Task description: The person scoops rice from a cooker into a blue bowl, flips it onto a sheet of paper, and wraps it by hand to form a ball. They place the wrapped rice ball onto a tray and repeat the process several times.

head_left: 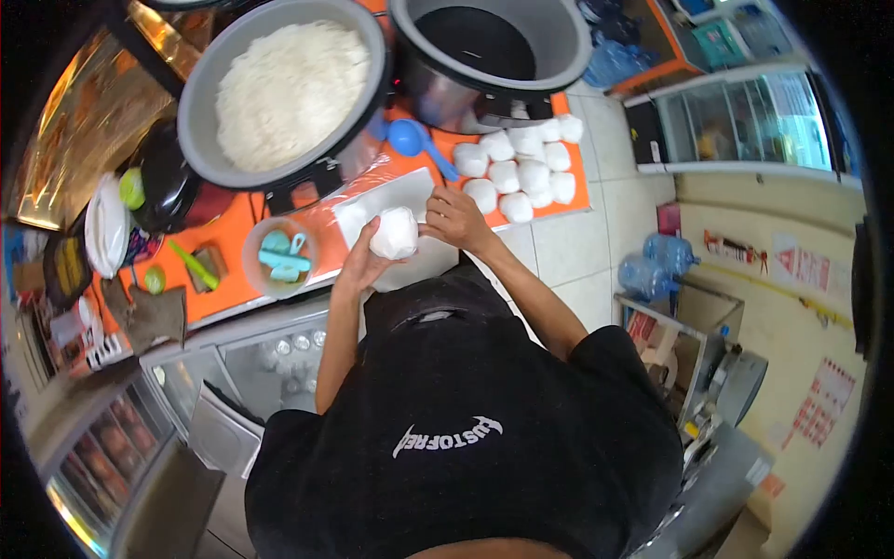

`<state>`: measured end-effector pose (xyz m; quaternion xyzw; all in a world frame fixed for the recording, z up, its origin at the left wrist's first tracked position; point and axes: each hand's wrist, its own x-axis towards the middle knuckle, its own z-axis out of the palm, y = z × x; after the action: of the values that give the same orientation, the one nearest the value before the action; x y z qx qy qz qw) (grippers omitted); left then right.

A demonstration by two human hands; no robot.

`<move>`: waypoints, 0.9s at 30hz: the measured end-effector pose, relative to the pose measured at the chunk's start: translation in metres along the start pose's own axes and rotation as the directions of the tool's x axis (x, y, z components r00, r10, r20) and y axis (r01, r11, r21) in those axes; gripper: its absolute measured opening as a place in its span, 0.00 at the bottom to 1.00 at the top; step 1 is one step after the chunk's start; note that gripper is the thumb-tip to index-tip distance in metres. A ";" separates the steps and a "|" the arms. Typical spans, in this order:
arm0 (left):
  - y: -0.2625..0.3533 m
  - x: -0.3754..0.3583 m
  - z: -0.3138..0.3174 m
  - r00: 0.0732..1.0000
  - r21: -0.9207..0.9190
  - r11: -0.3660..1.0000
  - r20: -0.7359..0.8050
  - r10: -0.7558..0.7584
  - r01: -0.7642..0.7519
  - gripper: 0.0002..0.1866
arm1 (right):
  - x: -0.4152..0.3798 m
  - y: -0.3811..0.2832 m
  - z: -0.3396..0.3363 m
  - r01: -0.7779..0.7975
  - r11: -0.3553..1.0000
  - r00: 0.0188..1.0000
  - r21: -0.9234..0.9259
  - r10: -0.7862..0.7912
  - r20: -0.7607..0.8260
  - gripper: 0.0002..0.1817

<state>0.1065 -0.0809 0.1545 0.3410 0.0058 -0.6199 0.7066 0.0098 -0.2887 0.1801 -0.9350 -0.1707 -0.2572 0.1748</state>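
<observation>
My left hand is closed around a round white wrapped bundle, held just in front of my body. My right hand is beside it with its fingers curled in a pinch, the tips close to the bundle's right side; what they grip, if anything, is too small to make out. Beneath the hands lie white wrapping sheets on the orange counter. Several similar white wrapped bundles sit grouped at the counter's right end. A blue scoop lies between them and the large pot of white rice.
A second large pot, dark inside, stands at the back. Left of the sheets are a clear tub of turquoise scoops and a green-handled knife. A glass-topped chest stands below the counter. Blue water bottles stand right.
</observation>
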 end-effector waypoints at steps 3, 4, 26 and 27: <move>-0.008 0.050 -0.002 0.996 0.467 0.881 -0.072 -0.046 0.074 0.38 | -0.059 0.004 -0.012 -0.797 0.491 0.559 0.351 0.821 0.120 0.13; -0.014 0.068 0.006 0.998 0.759 0.651 -0.054 0.034 0.019 0.43 | -0.081 0.008 -0.008 -0.800 0.491 0.553 0.345 0.827 0.105 0.13; -0.162 0.095 -0.066 0.698 0.837 -0.087 -0.388 0.601 0.540 0.36 | -0.337 0.305 -0.058 -0.965 -0.192 -0.132 -0.178 0.944 -0.303 0.29; -0.163 0.093 -0.071 0.722 0.865 -0.123 -0.318 0.615 0.486 0.39 | -0.348 0.310 -0.060 -0.970 -0.238 -0.228 -0.049 0.962 -0.149 0.28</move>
<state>0.0143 -0.1267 -0.0173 0.9443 -0.2194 -0.1785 0.1682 -0.1704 -0.6659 -0.0341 -0.7164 0.6506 -0.0597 0.2449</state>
